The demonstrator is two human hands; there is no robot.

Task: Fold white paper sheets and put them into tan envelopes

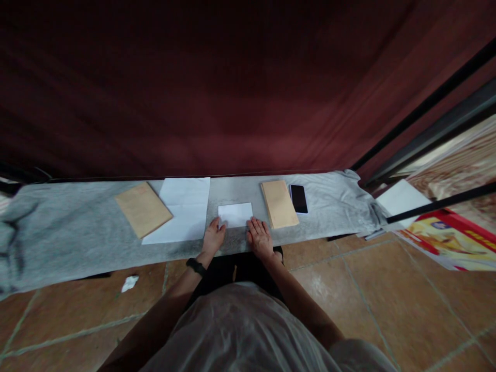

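Observation:
A small white rectangle of paper (235, 215), apparently folded, lies flat on the grey cloth in front of me. At its lower left corner my left hand (214, 237) has its fingers and thumb closed around the edge. My right hand (260, 238) rests flat at the lower right corner, palm down with fingers stretched out. To the left, a larger creased white sheet (186, 212) lies partly under a brown envelope (143, 209). A stack of brown envelopes (280, 204) lies just right of my right hand.
A phone (298, 199) with a dark screen lies beside the stack. The grey cloth (77, 227) covers a narrow bench against a dark red surface (232, 103). At the right are a black metal bar (445, 201) and a red and yellow box (453, 240). Crumpled white paper (129, 283) is on the tiled floor.

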